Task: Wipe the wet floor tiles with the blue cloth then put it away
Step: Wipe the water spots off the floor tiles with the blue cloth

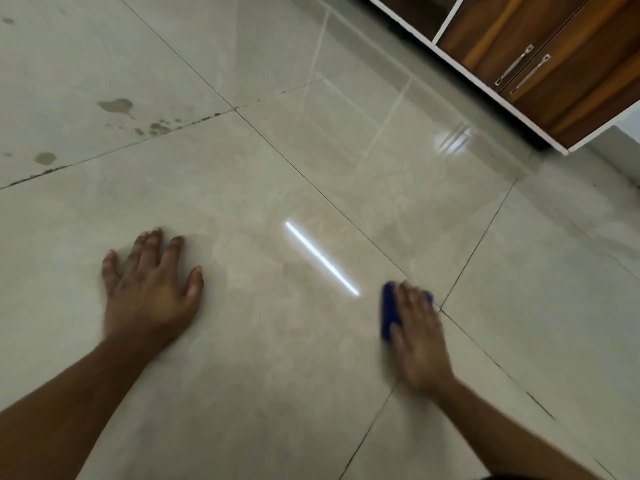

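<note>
While the person is leaning over the floor, the scene is reading so, near to far:
Right hand: the right hand [420, 336] is lying flat, fingers straight and close together, pressing down on the cloth; it is blurring.
Cloth: the small folded blue cloth [389, 311] is sitting under those fingers on the glossy beige floor tiles [277, 358], just beside a grout crossing.
Left hand: the left hand [149, 289] is resting palm down on the tile, fingers spread, holding nothing.
Puddles: dark wet patches [117, 105] are lying well beyond the left hand.
Cabinet: a brown wooden cabinet with white edging and metal handles [540, 60] is standing far right.
</note>
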